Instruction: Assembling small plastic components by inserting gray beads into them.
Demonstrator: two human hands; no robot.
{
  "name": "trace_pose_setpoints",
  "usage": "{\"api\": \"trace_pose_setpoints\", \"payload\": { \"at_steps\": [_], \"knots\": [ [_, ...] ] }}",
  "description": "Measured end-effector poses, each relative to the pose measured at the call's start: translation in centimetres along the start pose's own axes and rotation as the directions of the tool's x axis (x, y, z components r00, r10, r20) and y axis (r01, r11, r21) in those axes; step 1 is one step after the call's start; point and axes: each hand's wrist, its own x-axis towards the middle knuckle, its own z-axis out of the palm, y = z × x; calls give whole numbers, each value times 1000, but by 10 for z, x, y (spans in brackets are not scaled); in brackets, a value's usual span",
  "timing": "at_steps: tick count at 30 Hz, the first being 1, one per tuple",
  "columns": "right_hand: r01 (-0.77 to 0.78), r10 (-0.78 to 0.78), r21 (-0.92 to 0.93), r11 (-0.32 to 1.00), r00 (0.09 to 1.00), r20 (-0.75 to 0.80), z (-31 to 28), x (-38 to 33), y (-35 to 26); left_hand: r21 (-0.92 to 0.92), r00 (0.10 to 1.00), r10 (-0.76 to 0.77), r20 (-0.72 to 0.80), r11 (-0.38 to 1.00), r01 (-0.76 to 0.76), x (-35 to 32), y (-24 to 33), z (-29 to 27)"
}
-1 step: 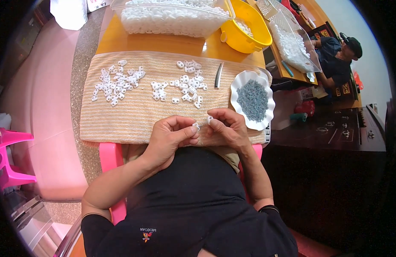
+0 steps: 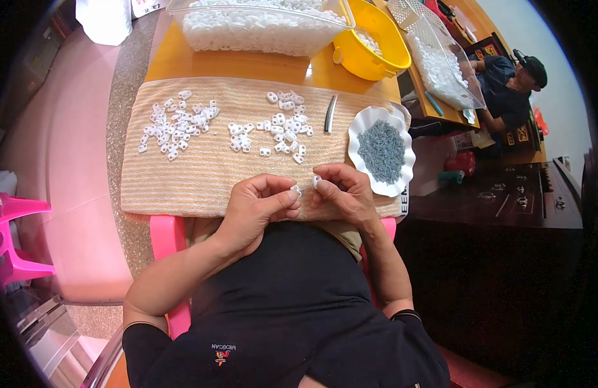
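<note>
My left hand [image 2: 260, 202] pinches a small white plastic piece [image 2: 297, 190] between thumb and fingers, mostly hidden by the fingertips. Close to its right, my right hand [image 2: 345, 192] grips another small white plastic piece [image 2: 317, 180], which has a hole. Both hands hover over the near edge of a striped beige towel [image 2: 176, 187], with the two pieces slightly apart. Beyond them lies a middle group of white two-hole plastic pieces [image 2: 289, 135]. A looser pile of similar pieces [image 2: 176, 129] spreads at the left. A white scalloped dish [image 2: 407, 169] holds many slim grey pins [image 2: 381, 152].
A slim dark metal tool [image 2: 330, 115] lies beside the dish. Behind the towel stand a clear bin [image 2: 260, 55] of white pieces and a yellow basin [image 2: 376, 68]. At right, a person [image 2: 505, 90] sits by another clear bin [image 2: 470, 97]. A pink stool [image 2: 21, 239] stands left.
</note>
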Motion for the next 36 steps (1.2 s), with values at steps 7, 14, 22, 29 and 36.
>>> {"api": "trace_pose_setpoints", "payload": {
  "at_steps": [7, 14, 22, 29, 36],
  "knots": [
    [-8, 9, -8, 1000, 998, 55, -3, 0, 2, -15, 1000, 1, 1, 1000, -1, 1, -1, 0],
    [-19, 16, 43, 999, 998, 68, -2, -1, 2, -9, 1000, 5, 8, 1000, -5, 1, 0, 0],
    [-84, 82, 32, 996, 994, 73, 2, -3, -4, 8, 1000, 10, -10, 1000, -10, 0, 2, 3],
    [-75, 72, 31, 997, 993, 88, 2, -4, -2, 29, 1000, 7, -10, 1000, -6, 2, -1, 0],
    [-92, 86, 67, 994, 993, 84, 4, -6, 0, 29, 1000, 10, -9, 1000, -10, 2, -2, 1]
  ]
}}
